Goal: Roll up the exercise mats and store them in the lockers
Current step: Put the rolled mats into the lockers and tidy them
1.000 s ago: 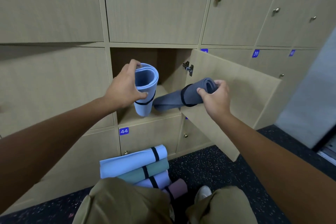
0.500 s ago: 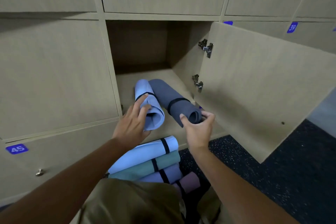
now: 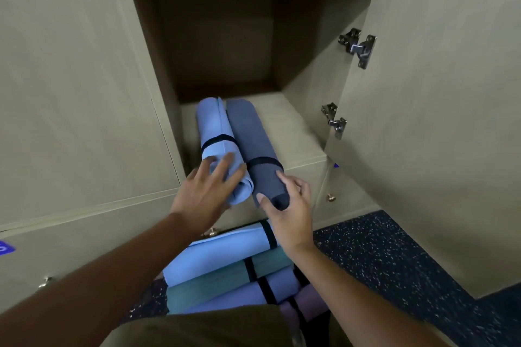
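Lockers (image 3: pixel 70 87): beige wood-grain bank filling the upper frame; one compartment open at 12 o'clock.
Door (image 3: pixel 439 127): swung open at 3 o'clock, carried on two metal hinges (image 3: pixel 359 46).
Floor (image 3: pixel 394 262): dark speckled surface at 5 o'clock.
Stacked mats (image 3: pixel 225 276): four rolled mats lying on the floor at 6 o'clock, below the open compartment: light blue, teal, lavender, mauve, each with a black strap.
Light blue mat (image 3: pixel 217 132): rolled, strapped, lying on the compartment floor along its left wall, near end projecting past the front edge.
Dark grey mat (image 3: pixel 253 144): rolled, strapped, lying touching the light blue mat on its right side, near end also projecting.
Left hand (image 3: pixel 205 191): fingers spread wide and straight, resting flat on the near end of the light blue mat.
Right hand (image 3: pixel 290 208): thumb and fingers curled around the near end of the dark grey mat, holding it.
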Demonstrator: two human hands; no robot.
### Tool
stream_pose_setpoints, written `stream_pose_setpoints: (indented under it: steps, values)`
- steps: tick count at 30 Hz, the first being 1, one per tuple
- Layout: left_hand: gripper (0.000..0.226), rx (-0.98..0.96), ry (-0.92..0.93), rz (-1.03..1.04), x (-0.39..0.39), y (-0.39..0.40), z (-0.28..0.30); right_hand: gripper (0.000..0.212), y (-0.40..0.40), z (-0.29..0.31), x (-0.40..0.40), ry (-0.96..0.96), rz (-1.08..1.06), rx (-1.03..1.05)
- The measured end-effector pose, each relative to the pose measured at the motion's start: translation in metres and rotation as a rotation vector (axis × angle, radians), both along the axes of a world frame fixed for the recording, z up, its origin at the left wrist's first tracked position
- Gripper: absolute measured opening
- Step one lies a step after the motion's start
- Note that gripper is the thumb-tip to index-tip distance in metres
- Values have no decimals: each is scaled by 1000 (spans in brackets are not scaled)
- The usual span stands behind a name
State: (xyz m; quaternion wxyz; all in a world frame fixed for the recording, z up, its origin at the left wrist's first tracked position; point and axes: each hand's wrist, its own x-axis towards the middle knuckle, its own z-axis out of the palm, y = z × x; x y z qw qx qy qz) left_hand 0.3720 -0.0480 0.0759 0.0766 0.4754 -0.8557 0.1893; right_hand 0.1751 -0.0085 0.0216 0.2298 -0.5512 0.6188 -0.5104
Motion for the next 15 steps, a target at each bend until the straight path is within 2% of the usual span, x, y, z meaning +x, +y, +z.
stream_pose_setpoints:
  steps: [8,11,13,15]
  values:
    - [101,120,-142,213,-4,-61,5,69,-89,6,13,71,126,17]
    - [83,87,-141,301,-13,-84,5,69,-122,12,17,119,177,59]
    - [71,140,-140,374,-19,-99,9,68,-141,14,20,163,219,89]
    - [68,179,-146,422,-21,-117,12,66,-158,14,23,212,252,105]
